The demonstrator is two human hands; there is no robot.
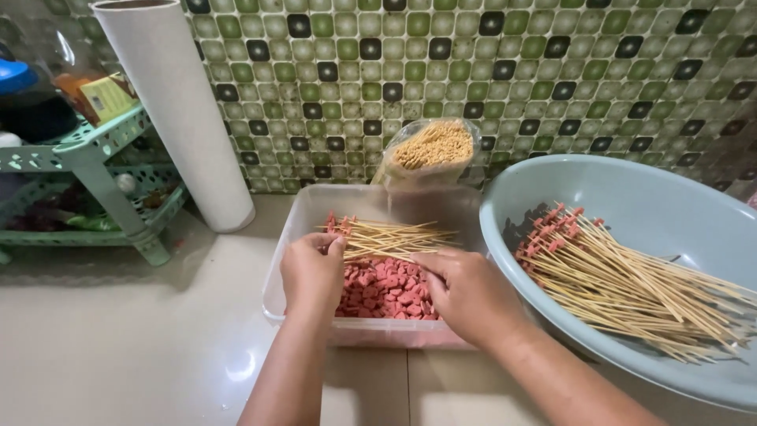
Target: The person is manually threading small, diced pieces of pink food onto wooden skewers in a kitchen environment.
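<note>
Both hands, left and right, pinch skewers over the tub of pink pieces. Basin sits right, roll and rack left; fingertips partly hidden.

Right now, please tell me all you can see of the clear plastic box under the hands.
The clear plastic box is a shallow, rectangular, translucent tub without a lid, standing flat on the pale counter. Small pink-red pieces cover its bottom. A bundle of thin wooden skewers lies across it, held by the left hand and right hand. A grey-blue basin touches its right side; a bag of sticks stands behind.
</note>
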